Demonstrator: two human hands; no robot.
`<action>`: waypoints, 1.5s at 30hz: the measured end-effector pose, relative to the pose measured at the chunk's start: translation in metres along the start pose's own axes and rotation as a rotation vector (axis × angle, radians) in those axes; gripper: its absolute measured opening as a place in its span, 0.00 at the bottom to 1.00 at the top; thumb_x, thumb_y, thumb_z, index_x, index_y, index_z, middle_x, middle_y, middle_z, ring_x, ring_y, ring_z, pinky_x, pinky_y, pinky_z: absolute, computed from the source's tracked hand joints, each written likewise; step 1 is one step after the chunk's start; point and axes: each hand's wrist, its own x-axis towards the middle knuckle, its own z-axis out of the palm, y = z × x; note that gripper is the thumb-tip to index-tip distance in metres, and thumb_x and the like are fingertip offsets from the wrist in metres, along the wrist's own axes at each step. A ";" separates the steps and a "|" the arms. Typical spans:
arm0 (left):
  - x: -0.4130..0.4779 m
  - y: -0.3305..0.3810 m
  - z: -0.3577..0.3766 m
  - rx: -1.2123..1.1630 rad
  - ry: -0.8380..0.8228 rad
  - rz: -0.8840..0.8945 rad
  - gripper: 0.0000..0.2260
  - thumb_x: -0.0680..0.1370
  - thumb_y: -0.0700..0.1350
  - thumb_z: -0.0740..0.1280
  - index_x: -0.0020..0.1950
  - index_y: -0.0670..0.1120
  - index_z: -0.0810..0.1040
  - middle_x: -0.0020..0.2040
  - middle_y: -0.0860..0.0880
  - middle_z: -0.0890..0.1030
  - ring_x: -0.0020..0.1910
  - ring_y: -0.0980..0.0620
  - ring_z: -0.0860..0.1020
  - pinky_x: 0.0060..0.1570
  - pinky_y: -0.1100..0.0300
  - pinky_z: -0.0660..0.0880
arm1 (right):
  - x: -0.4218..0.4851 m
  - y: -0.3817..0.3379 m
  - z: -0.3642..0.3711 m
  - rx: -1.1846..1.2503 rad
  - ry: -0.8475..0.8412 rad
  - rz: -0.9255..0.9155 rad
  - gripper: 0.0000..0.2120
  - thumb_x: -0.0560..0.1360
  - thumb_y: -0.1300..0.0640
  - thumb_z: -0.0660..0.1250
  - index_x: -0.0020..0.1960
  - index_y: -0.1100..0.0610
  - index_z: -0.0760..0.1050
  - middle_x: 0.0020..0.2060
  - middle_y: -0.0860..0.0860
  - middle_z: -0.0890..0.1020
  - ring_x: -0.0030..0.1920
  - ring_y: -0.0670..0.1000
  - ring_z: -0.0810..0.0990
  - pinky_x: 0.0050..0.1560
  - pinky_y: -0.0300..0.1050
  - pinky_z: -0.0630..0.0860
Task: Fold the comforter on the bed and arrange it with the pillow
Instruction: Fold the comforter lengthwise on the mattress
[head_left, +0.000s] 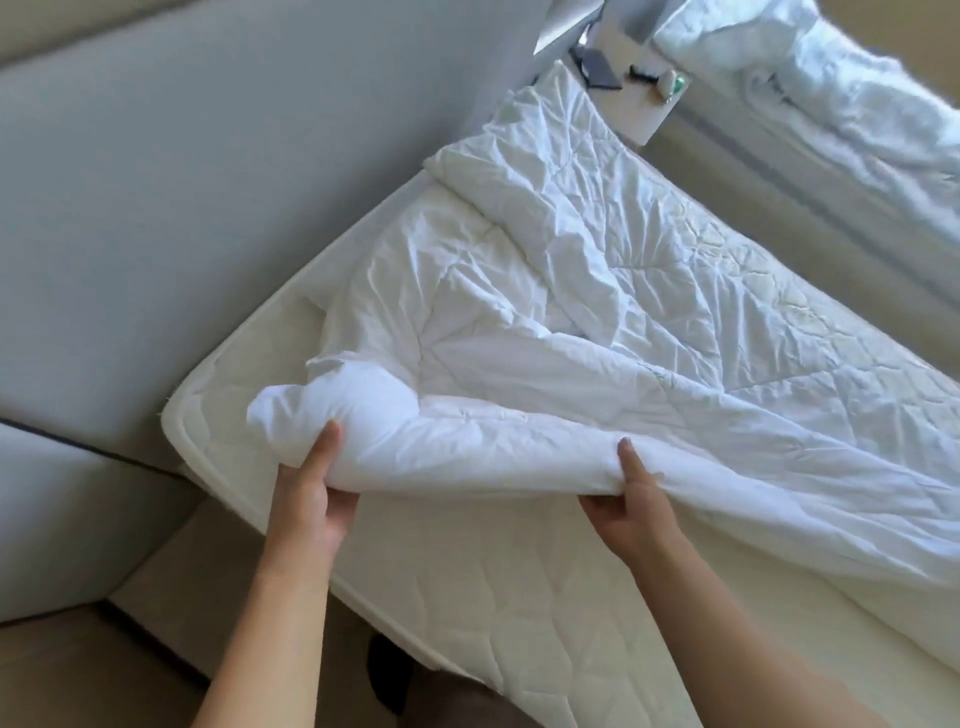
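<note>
We find the comforter unfolded across the bed; left hand and right hand grip its near edge. Folding barely begun; pillow unseen.

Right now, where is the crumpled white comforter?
The white comforter lies across the cream quilted mattress, centre of the head view, its near edge gripped by the left hand and right hand.

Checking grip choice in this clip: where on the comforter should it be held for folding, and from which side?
Grip the comforter by its rolled near edge, from the person's side, thumbs on top and fingers underneath, as the left hand and right hand do. That edge is raised off the mattress; the rest lies crumpled.
</note>
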 end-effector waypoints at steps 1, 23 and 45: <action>0.002 0.008 0.015 -0.003 -0.059 0.020 0.21 0.80 0.45 0.66 0.74 0.48 0.71 0.69 0.43 0.77 0.68 0.41 0.76 0.61 0.45 0.78 | -0.006 -0.015 0.006 0.016 -0.020 -0.039 0.21 0.70 0.52 0.75 0.62 0.56 0.79 0.55 0.54 0.86 0.56 0.54 0.84 0.53 0.53 0.83; 0.080 0.094 0.390 0.384 -0.403 0.482 0.28 0.71 0.45 0.73 0.71 0.45 0.73 0.63 0.43 0.82 0.60 0.46 0.82 0.52 0.49 0.81 | 0.082 -0.295 0.114 0.184 -0.368 -0.361 0.18 0.76 0.48 0.70 0.63 0.53 0.77 0.58 0.53 0.85 0.62 0.55 0.81 0.67 0.59 0.74; 0.533 -0.106 0.515 2.301 -0.170 0.495 0.36 0.74 0.70 0.61 0.79 0.58 0.57 0.81 0.50 0.56 0.79 0.49 0.56 0.74 0.41 0.54 | 0.559 -0.344 0.220 -1.354 -0.042 -0.776 0.39 0.74 0.32 0.60 0.78 0.54 0.61 0.76 0.55 0.65 0.76 0.55 0.62 0.74 0.51 0.60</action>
